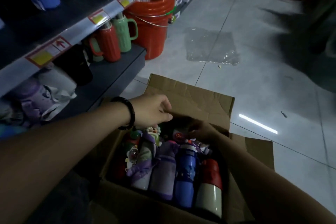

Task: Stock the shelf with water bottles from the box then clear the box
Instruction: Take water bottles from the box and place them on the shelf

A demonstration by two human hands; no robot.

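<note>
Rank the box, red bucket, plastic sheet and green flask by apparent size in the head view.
1. box
2. red bucket
3. plastic sheet
4. green flask
The box lies nearest the camera, so its lead is partly nearness.

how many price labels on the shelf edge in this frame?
3 price labels, all on the shelf edge: nearest, middle, farthest by the red bucket. More may be cut off at left.
</note>
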